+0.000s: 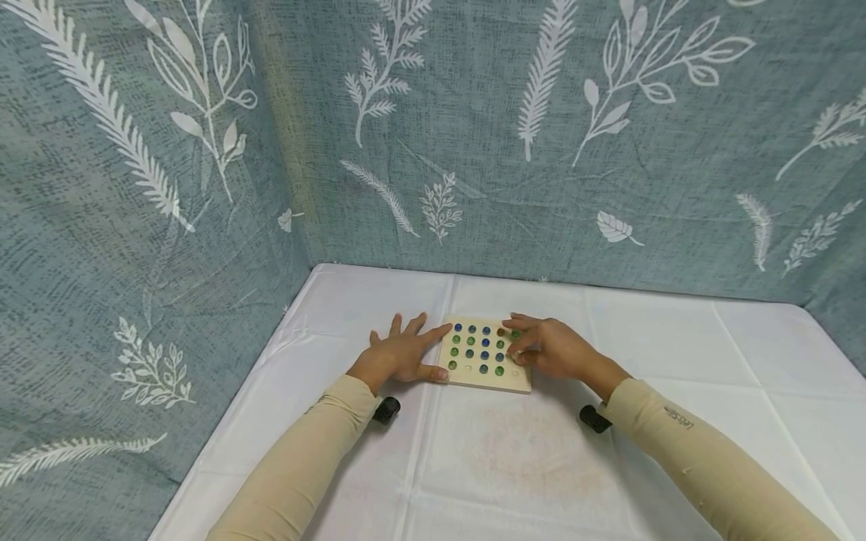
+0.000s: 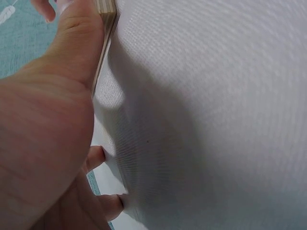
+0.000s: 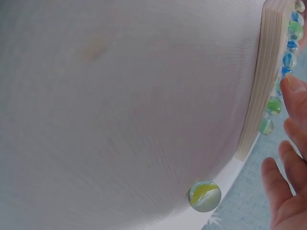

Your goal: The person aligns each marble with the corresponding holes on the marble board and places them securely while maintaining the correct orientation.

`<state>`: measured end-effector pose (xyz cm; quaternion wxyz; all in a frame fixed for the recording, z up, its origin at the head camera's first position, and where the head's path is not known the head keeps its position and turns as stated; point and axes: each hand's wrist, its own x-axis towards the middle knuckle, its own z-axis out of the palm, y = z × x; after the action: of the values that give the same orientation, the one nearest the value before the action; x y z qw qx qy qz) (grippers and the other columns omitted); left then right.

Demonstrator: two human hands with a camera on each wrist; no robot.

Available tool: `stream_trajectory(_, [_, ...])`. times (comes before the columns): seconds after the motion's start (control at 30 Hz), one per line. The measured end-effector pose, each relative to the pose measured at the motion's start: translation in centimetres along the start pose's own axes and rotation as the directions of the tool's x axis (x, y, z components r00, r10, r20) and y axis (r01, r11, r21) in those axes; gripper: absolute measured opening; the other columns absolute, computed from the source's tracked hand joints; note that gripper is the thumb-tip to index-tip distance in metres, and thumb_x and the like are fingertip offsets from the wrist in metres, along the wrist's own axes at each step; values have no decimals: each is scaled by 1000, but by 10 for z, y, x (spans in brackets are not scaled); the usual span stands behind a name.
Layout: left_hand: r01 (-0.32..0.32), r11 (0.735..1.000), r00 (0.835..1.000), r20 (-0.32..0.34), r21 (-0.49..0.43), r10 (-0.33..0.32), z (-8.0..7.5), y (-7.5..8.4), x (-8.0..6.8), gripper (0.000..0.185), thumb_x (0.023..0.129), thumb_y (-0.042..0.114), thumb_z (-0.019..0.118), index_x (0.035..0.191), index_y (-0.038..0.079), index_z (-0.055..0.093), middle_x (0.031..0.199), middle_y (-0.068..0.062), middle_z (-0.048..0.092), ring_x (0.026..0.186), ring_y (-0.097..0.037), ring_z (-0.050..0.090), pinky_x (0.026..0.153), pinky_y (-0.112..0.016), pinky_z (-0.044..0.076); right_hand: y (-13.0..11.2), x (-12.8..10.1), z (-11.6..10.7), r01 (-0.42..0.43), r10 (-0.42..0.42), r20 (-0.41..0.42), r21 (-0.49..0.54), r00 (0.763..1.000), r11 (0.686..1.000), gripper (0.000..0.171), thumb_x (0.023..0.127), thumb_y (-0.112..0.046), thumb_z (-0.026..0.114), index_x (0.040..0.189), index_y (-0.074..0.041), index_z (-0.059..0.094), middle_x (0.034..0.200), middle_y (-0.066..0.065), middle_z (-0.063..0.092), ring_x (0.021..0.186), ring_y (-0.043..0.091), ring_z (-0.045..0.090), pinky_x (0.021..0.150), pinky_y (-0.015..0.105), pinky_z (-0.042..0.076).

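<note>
A pale wooden board (image 1: pixel 487 381) holds rows of blue, green and brown glass marbles (image 1: pixel 485 343); a front-row hollow (image 1: pixel 468 368) is bare. At the board's left edge, my left hand (image 1: pixel 399 355) rests with fingers spread, its index finger and thumb touching the wood. The left wrist view shows the thumb (image 2: pixel 79 36) along the layered edge. My right hand (image 1: pixel 555 349) is over the board's right side, thumb and index finger pinching at a marble there, partly hidden by the fingers. In the right wrist view, the thumb (image 3: pixel 293 91) overlaps the marbles, the other fingers loosely bent.
A loose clear marble with a yellow swirl (image 3: pixel 205 196) lies on the white tablecloth (image 1: pixel 541 466) beside the board. Patterned blue-green curtains (image 1: pixel 487 203) hang behind and to the left of the table. Black wrist cameras (image 1: pixel 387 410) sit below both wrists.
</note>
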<state>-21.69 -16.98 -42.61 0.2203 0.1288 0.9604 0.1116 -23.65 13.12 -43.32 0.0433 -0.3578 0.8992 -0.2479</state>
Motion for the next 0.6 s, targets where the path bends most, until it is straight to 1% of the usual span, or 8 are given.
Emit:
stream_trajectory(0.33, [-2, 1000, 1000, 0, 14, 2, 0, 2, 2, 93, 93, 65, 65, 167, 42, 14, 178, -10, 3, 161, -52, -4, 119, -83, 11, 3, -4, -3, -3, 3, 4, -5, 1000, 1000, 23, 90, 0, 77, 109, -11, 83, 151, 18, 59, 151, 41, 44, 114, 55, 47])
stream_trajectory(0.5, [-1, 1000, 1000, 3, 13, 1, 0, 1, 4, 93, 94, 64, 65, 168, 41, 14, 178, -10, 3, 161, -52, -4, 119, -83, 11, 8, -8, -7, 5, -5, -10, -33, 1000, 999, 24, 90, 0, 78, 112, -9, 82, 150, 18, 60, 149, 41, 46, 114, 56, 47])
stream_trajectory(0.6, [2, 1000, 1000, 6, 14, -2, 0, 1, 4, 93, 94, 64, 65, 168, 41, 13, 178, -10, 3, 161, -52, -5, 119, -83, 11, 12, -13, -12, -4, 3, -20, -49, 1000, 999, 24, 89, 0, 78, 111, -8, 82, 150, 18, 60, 149, 42, 46, 113, 56, 48])
